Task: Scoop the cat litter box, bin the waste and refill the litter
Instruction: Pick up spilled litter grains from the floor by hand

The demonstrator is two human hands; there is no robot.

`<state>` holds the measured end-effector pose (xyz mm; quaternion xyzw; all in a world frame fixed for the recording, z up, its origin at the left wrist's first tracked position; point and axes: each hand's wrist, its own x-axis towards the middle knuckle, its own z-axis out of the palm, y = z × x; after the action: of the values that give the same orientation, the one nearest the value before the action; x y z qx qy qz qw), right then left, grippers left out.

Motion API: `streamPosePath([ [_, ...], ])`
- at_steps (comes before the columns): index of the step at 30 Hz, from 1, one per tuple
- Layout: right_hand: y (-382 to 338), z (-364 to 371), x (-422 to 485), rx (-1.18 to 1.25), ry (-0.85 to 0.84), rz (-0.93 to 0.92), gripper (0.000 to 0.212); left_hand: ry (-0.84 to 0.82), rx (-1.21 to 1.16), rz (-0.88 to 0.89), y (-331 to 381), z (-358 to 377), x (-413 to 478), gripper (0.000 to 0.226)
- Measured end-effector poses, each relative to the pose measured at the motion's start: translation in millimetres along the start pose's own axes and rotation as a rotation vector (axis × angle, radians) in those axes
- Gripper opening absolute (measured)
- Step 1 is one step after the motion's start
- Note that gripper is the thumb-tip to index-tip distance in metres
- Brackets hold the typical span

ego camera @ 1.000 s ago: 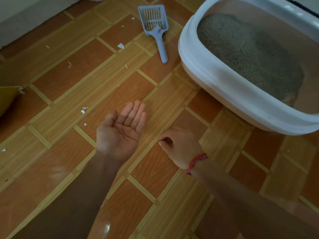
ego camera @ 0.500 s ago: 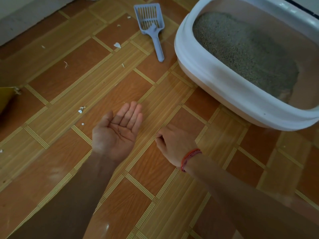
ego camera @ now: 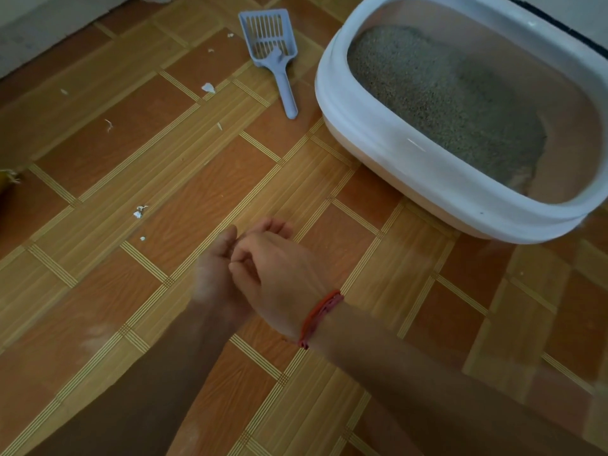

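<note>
Our right hand (ego camera: 279,274) has moved onto our cupped left hand (ego camera: 212,278), near the litter box (ego camera: 388,139), fingers (ego camera: 245,258) curled, presumably gathering grit; we cannot confirm any.

Both bare forearms reach forward and meet in the middle, the left hand (ego camera: 214,278) lying palm up with its fingers loosely cupped, while the right hand (ego camera: 276,274) rests back-up across that palm, its fingers curled in and thumb against the forefinger.
</note>
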<state>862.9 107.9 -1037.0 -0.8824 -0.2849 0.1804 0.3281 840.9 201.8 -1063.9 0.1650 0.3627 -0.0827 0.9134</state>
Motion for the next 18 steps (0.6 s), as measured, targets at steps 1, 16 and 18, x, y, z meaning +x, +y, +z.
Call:
streamPosePath([
  [1,0.0,0.4,-0.4,0.005,0.003,0.004,0.014,-0.01,0.001,-0.005,-0.2,0.8,-0.2,0.05],
  [16,100.7,-39.2,-21.3,-0.166,0.192,0.276,0.014,0.024,-0.101,0.141,17.5,-5.7,6.9,0.065],
  [18,117.3,-44.5,-27.0,-0.161,0.205,0.349,0.013,0.024,-0.101,0.14,17.1,-5.9,8.8,0.065],
])
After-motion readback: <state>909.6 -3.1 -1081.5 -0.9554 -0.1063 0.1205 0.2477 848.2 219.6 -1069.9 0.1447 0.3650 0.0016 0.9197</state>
